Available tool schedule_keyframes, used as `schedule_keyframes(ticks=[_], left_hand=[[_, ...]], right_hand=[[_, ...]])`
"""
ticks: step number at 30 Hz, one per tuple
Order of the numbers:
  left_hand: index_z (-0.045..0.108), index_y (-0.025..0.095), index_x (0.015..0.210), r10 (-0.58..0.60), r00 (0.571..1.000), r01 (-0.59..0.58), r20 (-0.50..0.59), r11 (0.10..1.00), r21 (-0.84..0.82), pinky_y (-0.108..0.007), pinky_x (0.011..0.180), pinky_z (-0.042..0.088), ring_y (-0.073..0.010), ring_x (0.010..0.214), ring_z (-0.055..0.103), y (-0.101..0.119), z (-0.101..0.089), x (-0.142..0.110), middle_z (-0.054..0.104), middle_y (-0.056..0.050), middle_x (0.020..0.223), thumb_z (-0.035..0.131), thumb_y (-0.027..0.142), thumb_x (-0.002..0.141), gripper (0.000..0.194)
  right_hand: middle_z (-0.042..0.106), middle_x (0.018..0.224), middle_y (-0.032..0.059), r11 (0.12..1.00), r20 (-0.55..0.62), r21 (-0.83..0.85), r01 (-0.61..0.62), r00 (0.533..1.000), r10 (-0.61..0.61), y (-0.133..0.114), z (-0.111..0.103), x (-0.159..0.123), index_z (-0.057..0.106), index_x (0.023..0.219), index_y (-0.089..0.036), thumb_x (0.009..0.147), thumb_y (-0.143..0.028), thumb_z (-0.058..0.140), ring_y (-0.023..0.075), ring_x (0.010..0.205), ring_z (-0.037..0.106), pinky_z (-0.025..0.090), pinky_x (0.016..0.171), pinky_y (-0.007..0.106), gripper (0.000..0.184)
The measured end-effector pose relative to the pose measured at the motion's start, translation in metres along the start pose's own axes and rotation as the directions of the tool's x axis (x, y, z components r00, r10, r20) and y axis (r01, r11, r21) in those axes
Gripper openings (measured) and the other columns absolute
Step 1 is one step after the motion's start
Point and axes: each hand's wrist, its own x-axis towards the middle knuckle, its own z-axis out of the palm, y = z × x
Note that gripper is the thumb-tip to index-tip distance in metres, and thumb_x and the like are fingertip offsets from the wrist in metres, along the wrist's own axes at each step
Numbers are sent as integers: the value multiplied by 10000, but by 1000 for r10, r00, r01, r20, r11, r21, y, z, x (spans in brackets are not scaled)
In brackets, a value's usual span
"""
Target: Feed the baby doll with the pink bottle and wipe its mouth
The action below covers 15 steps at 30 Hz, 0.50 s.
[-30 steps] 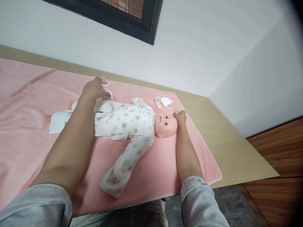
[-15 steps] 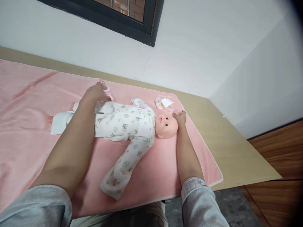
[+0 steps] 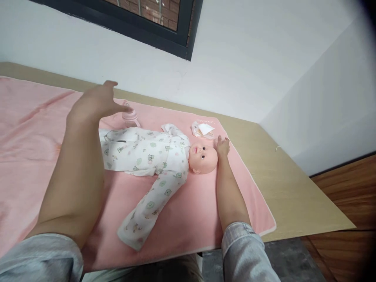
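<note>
On a pink blanket [image 3: 176, 219] covering much of a tan tabletop [image 3: 288, 192], a doll [image 3: 152, 152] in a white, animal-print outfit is lying face up, its head pointing right and its near sleeve stretching toward the table's front edge. A pink baby bottle [image 3: 131, 119] with a clear top is sitting just beyond the doll's midsection. The person's left hand [image 3: 98, 100] is hanging beside it, thumb and fingers parting wide and gripping nothing; the thumb tip is overlapping the bottle's top in this view, and whether the two are touching cannot be told. The right hand [image 3: 223, 147] is resting just beside the crown of the doll's head, its fingers partly curling; whether they are holding anything is unclear. A clear plastic wrapper [image 3: 195, 129] with a white piece [image 3: 206, 128] is lying near that hand. Above, a dark-framed window [image 3: 183, 41] is breaking the white wall [image 3: 229, 70].
</note>
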Motion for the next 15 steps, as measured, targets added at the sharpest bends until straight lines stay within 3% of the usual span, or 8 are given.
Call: schedule_keyframes(ticks=[2, 3, 6, 9, 12, 15], left_hand=[[372, 210, 1447, 160, 976, -171, -147, 983, -66, -454, 984, 445, -326, 1187, 529, 28, -13, -21, 532, -103, 1366, 688, 470, 827, 744], [400, 201, 1430, 268, 944, -287, -194, 954, -82, -439, 1015, 420, -311, 1206, 513, 43, -15, -32, 532, -99, 1363, 642, 445, 864, 663], [506, 192, 1344, 498, 849, -522, -175, 842, -137, -376, 1044, 390, -263, 1212, 511, 91, -8, -53, 553, -71, 1337, 553, 421, 906, 496], [568, 202, 1269, 620, 784, -597, 34, 769, -228, -310, 963, 437, -226, 1148, 563, 136, 14, -55, 607, -41, 1267, 515, 461, 899, 454], [576, 185, 1270, 736, 622, -692, 268, 676, -252, -310, 937, 438, -243, 1135, 567, 174, 39, -47, 593, -76, 1287, 475, 499, 890, 503], [583, 157, 1263, 769, 479, -724, 425, 619, -305, -329, 946, 424, -261, 1122, 560, 203, 64, -35, 587, -113, 1288, 379, 502, 914, 532]], right_hand=[[536, 1337, 237, 999, -35, 38, -12, 999, 13, 0, 2, 1, 384, 1396, -58, 933, -552, 353, 351, 1268, 495, 337, 1079, 495, 678], [523, 1348, 240, 998, -58, 67, -15, 998, 19, 0, 2, 2, 382, 1393, -52, 938, -546, 342, 345, 1268, 494, 342, 1078, 485, 674], [500, 1363, 244, 989, -171, 146, 28, 985, -2, 0, 3, 3, 411, 1349, -30, 948, -503, 338, 325, 1268, 482, 341, 1086, 449, 624], [530, 1315, 219, 970, -362, 165, 177, 926, -107, -2, 1, 0, 481, 1252, -50, 957, -450, 316, 301, 1266, 456, 313, 1106, 427, 524], [581, 1217, 173, 919, -503, 150, 364, 828, -246, -6, -4, -7, 534, 1145, -112, 968, -424, 257, 263, 1198, 479, 327, 1089, 411, 453], [615, 1106, 127, 866, -415, 110, 488, 814, -406, -14, -9, -17, 564, 1037, -172, 975, -377, 192, 231, 1101, 515, 361, 1046, 389, 429]])
